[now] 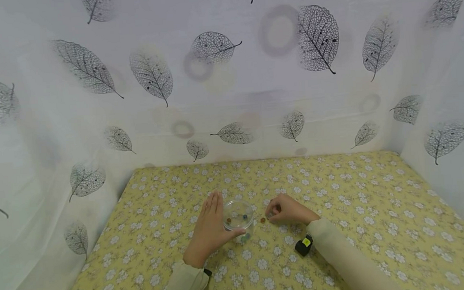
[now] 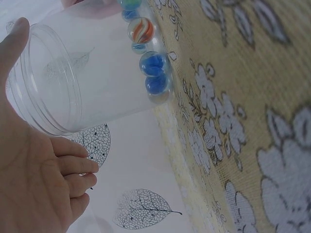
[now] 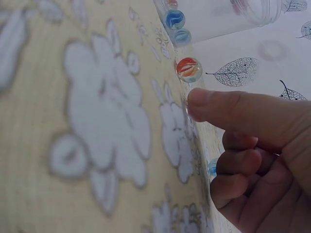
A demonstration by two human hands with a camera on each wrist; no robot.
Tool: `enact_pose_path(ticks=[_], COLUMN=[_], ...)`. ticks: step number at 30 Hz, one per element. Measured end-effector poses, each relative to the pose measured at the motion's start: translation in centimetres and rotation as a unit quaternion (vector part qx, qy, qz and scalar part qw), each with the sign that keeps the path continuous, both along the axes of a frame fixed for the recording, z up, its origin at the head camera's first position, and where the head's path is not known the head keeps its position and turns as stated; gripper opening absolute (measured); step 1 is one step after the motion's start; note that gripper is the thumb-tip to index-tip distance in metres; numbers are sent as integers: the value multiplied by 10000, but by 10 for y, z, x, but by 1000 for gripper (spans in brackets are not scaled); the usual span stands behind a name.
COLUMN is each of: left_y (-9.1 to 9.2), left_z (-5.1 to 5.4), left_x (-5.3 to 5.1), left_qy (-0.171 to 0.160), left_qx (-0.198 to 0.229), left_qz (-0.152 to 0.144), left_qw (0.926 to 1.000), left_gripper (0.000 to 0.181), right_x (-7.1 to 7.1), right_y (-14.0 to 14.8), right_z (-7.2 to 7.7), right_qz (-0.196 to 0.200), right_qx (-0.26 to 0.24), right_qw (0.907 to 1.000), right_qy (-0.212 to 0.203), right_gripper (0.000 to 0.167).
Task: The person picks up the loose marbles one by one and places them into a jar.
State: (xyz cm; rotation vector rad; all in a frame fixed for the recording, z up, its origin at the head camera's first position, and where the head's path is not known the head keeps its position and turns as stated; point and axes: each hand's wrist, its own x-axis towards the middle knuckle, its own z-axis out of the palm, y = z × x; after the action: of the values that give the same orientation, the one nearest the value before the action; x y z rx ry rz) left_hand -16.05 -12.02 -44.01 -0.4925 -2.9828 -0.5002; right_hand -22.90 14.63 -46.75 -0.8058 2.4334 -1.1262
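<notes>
A clear, round plastic jar [image 1: 237, 206] stands upright with several glass marbles on its bottom, among them an orange-white marble [image 2: 141, 30] and a blue marble [image 2: 153, 64]. My left hand [image 1: 210, 226] rests against the jar's left side near the rim, fingers straight along the far side and thumb across the near side. Right of the jar, my right hand [image 1: 288, 210] is low over the cloth, its fingers curled at a small pale-bluish marble [image 1: 270, 215]; the thumb hides much of the contact. An orange marble [image 3: 188, 69] lies between the jar and this hand.
A yellow floral cloth [image 1: 342, 244] covers the table. White curtains with leaf prints [image 1: 233, 96] hang at the back and both sides. Another blue marble [image 3: 213, 166] shows partly behind the curled right fingers. A black device [image 1: 303, 245] is strapped to the right wrist.
</notes>
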Motion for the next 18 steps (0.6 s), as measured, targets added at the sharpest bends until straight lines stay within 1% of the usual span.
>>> enact_pose_path(ticks=[7,13,18], left_y=[0,0,0], left_z=[0,0,0], left_x=[0,0,1], left_qy=[13,-41,-68], left_qx=[-48,61,111], left_qz=[-2,7,1], left_qw=[10000,10000,9999], left_gripper=[116,115,114], right_x=[0,1,2], right_y=[5,8,9], right_z=[-3,-3,-2], right_qz=[-38,-174,-185], right_qx=[-14,123,121], right_qw=[10000,9997,9997], right_qy=[-43,-110,-139], right_gripper=[11,9,10])
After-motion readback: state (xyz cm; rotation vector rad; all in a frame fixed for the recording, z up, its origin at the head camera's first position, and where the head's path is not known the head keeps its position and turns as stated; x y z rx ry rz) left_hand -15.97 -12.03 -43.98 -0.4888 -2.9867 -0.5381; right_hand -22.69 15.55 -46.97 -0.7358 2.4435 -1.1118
